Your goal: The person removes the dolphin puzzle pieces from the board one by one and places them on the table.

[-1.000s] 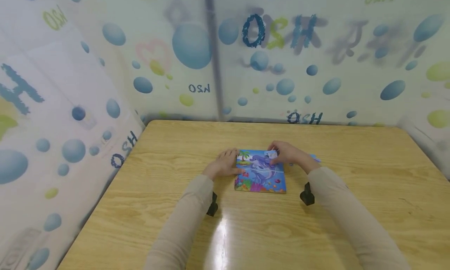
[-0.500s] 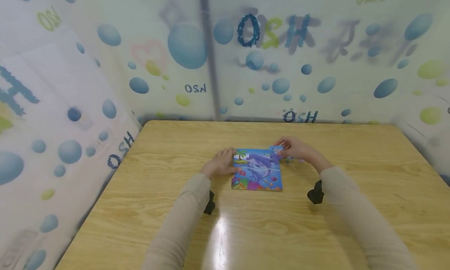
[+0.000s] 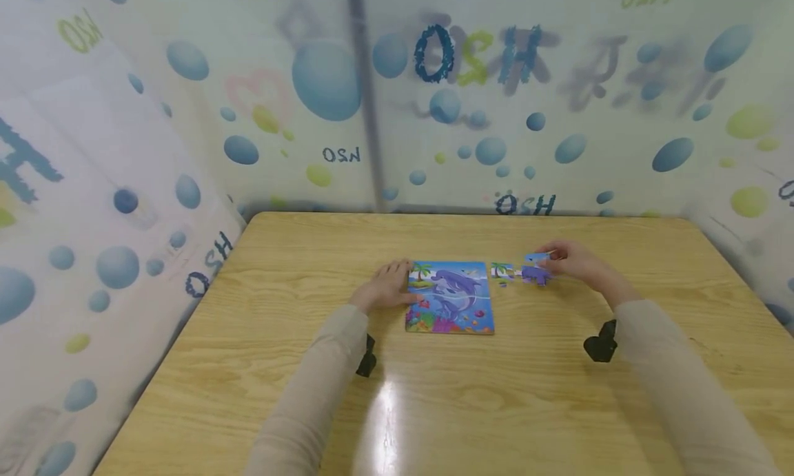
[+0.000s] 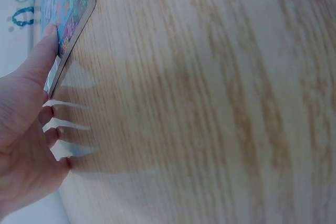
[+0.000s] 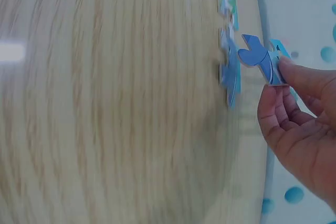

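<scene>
The board with a dolphin sea picture [image 3: 451, 298] lies flat on the table. My left hand [image 3: 383, 286] rests at its left edge, the thumb on the picture and the other fingers spread on the wood; in the left wrist view the thumb [image 4: 44, 51] lies over the board's edge. To the right of the board, my right hand [image 3: 573, 261] pinches a blue jigsaw piece [image 5: 266, 60] between thumb and fingers, lifted above the table. Just below it lies a purple-blue jigsaw piece [image 5: 231, 72]. A palm-tree jigsaw piece [image 3: 500, 271] lies between that one and the board.
The wooden table [image 3: 465, 407] runs back to a patterned fabric wall [image 3: 422, 118], with another at the left [image 3: 93, 269]. A black device [image 3: 602, 342] hangs at the right wrist, and a similar black device [image 3: 367, 357] sits at the left.
My right hand has moved right with the jigsaw piece, from over the board's top right corner to above the loose pieces, uncovering them. The left hand stays on the board's left edge.
</scene>
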{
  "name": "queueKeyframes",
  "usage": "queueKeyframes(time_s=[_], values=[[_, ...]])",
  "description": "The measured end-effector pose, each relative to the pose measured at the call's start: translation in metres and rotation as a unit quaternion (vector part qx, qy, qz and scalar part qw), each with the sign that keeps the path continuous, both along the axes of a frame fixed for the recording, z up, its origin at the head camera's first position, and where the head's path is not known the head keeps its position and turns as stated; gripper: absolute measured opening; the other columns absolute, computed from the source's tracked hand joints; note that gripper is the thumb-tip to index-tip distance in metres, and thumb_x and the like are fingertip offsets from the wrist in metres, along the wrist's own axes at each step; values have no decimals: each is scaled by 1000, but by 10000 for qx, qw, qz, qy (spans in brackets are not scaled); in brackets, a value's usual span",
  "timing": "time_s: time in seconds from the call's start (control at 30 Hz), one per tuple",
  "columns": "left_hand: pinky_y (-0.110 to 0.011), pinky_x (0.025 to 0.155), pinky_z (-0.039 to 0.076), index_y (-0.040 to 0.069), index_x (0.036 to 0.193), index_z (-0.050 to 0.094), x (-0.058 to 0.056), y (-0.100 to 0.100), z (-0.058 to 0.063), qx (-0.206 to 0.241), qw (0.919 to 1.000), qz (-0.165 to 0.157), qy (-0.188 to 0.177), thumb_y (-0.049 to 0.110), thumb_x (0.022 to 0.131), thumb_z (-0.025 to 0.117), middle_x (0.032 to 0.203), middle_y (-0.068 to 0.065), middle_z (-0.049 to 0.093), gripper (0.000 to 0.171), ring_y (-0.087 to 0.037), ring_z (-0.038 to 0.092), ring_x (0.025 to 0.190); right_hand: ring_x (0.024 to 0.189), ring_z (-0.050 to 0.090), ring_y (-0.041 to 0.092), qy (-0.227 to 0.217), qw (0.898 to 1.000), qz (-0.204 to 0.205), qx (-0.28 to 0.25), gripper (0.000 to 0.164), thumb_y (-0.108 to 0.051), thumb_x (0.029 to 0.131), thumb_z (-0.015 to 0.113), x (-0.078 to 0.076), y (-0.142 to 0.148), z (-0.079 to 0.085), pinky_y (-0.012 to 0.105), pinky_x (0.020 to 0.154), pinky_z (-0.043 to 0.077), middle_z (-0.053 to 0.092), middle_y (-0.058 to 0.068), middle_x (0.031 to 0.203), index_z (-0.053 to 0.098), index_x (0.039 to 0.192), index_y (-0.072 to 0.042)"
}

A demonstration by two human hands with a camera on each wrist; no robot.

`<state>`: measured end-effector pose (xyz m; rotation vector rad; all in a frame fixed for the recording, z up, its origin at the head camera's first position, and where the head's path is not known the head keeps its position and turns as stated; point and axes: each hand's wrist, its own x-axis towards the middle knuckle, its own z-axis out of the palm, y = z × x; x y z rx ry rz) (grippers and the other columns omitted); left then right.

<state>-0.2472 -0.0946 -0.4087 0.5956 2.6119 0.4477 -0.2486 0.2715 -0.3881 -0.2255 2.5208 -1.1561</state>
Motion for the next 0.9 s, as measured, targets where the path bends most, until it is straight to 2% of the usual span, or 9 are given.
queueKeyframes(time_s=[0.17,0.3,0.37,0.43,0.5,0.57,0.7,0.9], values=[[-43,118,5,5,146,12,1,0,2,-89,9999,34,-79,46,89,51,154,-15,7,81,-32,6,142,112,48,37,-56,9999,-141,-5,50,-24,96,47,4,23,-5,43,91,49,41,32,127,37,133,9],[-42,118,4,6,147,10,2,-1,3,-137,9998,30,-111,47,89,50,154,-15,4,82,-31,4,142,98,57,18,-2,9997,-250,81,50,-22,96,46,6,38,-10,37,85,53,43,36,125,38,131,12],[-42,118,3,6,147,10,2,-2,3,-123,9998,26,-138,48,89,50,154,-15,4,82,-31,3,142,88,56,6,-22,9992,-366,175,52,-24,96,47,6,43,-14,29,79,54,42,37,125,37,130,13],[-42,118,3,6,147,10,2,-2,3,-90,9998,22,-152,48,89,50,154,-15,5,82,-31,4,142,82,54,1,-96,9983,-507,276,53,-24,95,48,5,46,-17,24,74,53,44,37,123,38,130,14],[-41,118,3,6,147,11,2,-1,4,-72,9999,9,-154,47,89,50,154,-14,6,81,-31,4,142,83,56,5,-194,9970,-633,410,52,-23,95,48,5,47,-19,22,72,53,42,38,123,37,129,15],[-41,118,4,6,146,11,2,0,5,-43,9999,12,-160,47,89,51,154,-14,7,81,-31,5,142,89,58,17,-267,9955,-717,556,51,-22,94,49,4,47,-20,24,75,54,42,37,123,38,128,15],[-41,118,4,7,146,12,2,0,5,-54,9999,30,-126,48,88,51,154,-13,9,81,-30,6,142,103,51,35,-174,9931,-739,894,48,-21,94,49,3,46,-21,29,76,52,45,34,119,42,125,15],[-42,118,4,6,147,11,2,0,3,-34,9999,14,-151,48,89,51,154,-14,7,82,-30,5,142,98,50,35,45,9925,-687,1011,43,-18,93,50,4,46,-23,31,77,45,50,32,110,45,120,15]])
